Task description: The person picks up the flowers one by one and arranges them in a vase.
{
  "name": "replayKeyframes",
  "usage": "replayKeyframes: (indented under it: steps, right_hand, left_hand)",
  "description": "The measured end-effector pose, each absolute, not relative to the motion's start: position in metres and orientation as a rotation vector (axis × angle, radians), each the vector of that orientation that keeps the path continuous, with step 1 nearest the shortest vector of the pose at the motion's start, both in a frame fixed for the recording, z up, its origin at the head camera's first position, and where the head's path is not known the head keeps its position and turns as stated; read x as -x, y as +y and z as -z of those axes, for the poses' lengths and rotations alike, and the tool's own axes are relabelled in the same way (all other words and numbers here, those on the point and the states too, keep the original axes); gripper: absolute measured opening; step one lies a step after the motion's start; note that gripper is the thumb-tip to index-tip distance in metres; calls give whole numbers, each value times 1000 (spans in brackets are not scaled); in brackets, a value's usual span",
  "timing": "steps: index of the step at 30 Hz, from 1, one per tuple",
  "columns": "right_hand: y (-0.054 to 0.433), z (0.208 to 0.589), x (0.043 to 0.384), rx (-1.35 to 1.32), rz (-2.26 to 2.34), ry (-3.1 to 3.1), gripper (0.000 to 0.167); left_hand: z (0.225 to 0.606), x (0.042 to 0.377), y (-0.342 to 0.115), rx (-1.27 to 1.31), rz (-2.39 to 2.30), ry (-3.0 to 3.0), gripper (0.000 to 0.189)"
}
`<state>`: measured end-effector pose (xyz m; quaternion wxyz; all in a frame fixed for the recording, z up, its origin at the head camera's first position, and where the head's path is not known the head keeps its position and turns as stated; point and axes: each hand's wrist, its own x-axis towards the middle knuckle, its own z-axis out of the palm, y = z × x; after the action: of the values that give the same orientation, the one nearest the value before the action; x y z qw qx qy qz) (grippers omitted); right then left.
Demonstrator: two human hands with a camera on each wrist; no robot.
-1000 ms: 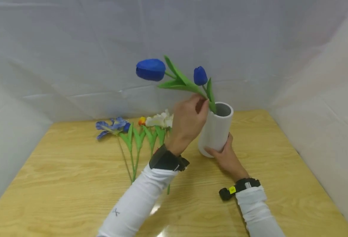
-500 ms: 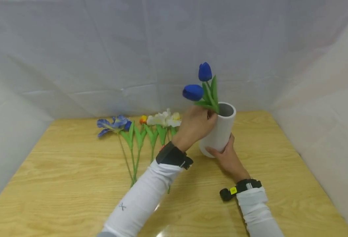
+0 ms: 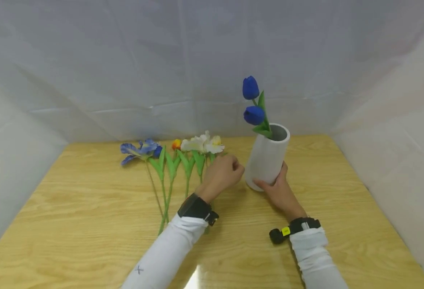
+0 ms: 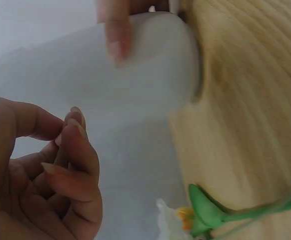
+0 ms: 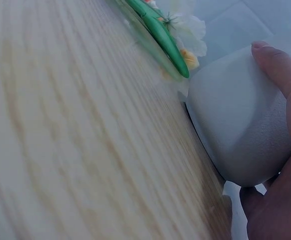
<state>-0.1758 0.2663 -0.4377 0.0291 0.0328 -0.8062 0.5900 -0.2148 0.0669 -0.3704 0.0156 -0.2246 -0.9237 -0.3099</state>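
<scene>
A white cylindrical vase [image 3: 268,158] stands on the wooden table, right of centre, and my right hand [image 3: 282,192] grips it low down. In the right wrist view the vase [image 5: 240,115] has my thumb [image 5: 278,67] along its side. Two blue tulips, an upper one [image 3: 250,88] and a lower one [image 3: 254,115], stick out of its mouth and lean left; their lower stems are hidden inside. My left hand [image 3: 222,172] is just left of the vase, apart from it. In the left wrist view that hand [image 4: 50,170] has curled fingers, thumb and fingertips together, nothing between them.
Left of my left hand, several artificial flowers lie on the table [image 3: 89,224]: a blue-violet bloom [image 3: 139,151], an orange-yellow bloom [image 3: 176,144], white blooms [image 3: 201,143] and green-leaved stems [image 3: 170,172]. White sheeting [image 3: 161,72] hangs behind and at both sides.
My left hand lowered the second blue tulip into the vase, let it go, and moved down and left. The right hand stayed on the vase.
</scene>
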Motion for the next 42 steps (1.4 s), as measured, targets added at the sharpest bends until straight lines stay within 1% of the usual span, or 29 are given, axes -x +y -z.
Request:
replayKeyframes:
  steps: [6, 10, 12, 16, 19, 23, 27, 33, 36, 42]
  right_hand:
    - [272, 454, 183, -58, -1794, -2510, 105]
    - [274, 460, 185, -67, -1800, -2504, 105]
    - [273, 459, 185, -67, -1808, -2505, 105]
    - [267, 441, 176, -59, -1816, -2519, 101]
    - [264, 431, 172, -48, -1819, -2528, 99]
    - [271, 447, 180, -44, -1825, -2520, 102]
    - [274, 460, 186, -48, -1807, -2516, 104]
    - [274, 462, 186, -45, -1793, -2508, 106]
    - [274, 462, 185, -30, -1800, -2505, 107]
    - [274, 460, 185, -28, -1807, -2515, 106]
  left_hand:
    - [391, 218, 51, 625, 1029, -2880, 22]
    - [405, 222, 37, 539, 1020, -2898, 19]
    - [411, 223, 29, 499, 973, -2915, 14]
    - [418, 224, 13, 398, 919, -2961, 11]
    - [420, 225, 4, 345, 892, -2995, 17]
    - [423, 227, -2, 345, 838, -3040, 30]
    - [425, 229, -3, 327, 849, -3103, 35]
    - [428, 235, -2, 331, 906, -3104, 41]
    - [428, 238, -3, 342, 937, -3098, 39]
    - [426, 237, -6, 311, 1086, -3095, 27]
